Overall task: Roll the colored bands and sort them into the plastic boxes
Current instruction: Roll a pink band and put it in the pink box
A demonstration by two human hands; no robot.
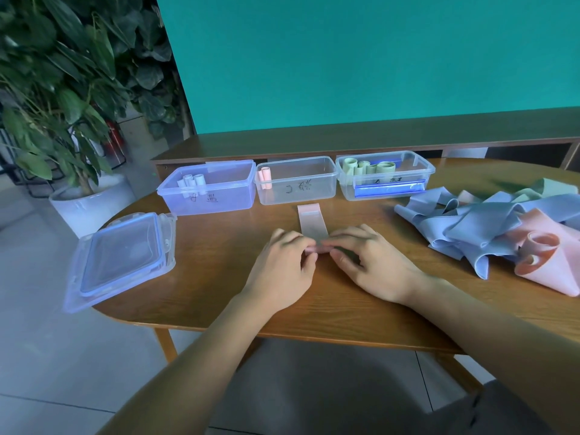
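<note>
Both hands (284,265) (367,265) arched, fingertips seemingly pinching pink band (310,222).

3 plastic boxes (296,180), 1 loose lid (122,262), 2 hands (282,268), 1 potted plant (56,89), 1 table (219,296)

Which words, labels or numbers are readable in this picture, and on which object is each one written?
Left box: dark handwritten marks on the front wall, two characters, too blurred to read.
Middle box: dark handwritten marks on the front wall, too blurred to read.
Right box: dark handwritten marks on the front wall, too small and blurred to read.
Lid: no text visible.
No printed brand, number or sign can be read anywhere else.
</note>
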